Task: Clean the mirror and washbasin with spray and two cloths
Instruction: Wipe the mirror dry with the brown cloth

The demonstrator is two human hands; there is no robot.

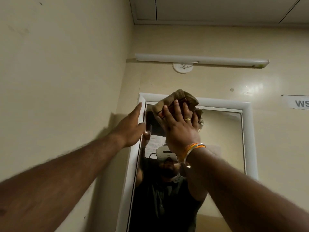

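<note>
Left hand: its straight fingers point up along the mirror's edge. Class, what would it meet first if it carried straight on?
Probably the upper left corner of the white mirror frame; the left hand already has its fingers there, though depth is unclear.

A plain washroom corner in what looks like an institutional or workplace building.

A tall mirror [222, 141] in a white moulded frame [249, 131] hangs on a glossy cream-painted wall [66, 72], close to the corner. Above it a white tube light fitting [200, 59] is mounted, with a round white wiring plate [182, 67] just beneath it. A printed paper label [296, 103] showing the letters "WS" is stuck to the wall to the right of the mirror, cut off at the picture's edge. Overhead is a panelled ceiling [217, 9] with pale trim.
</note>
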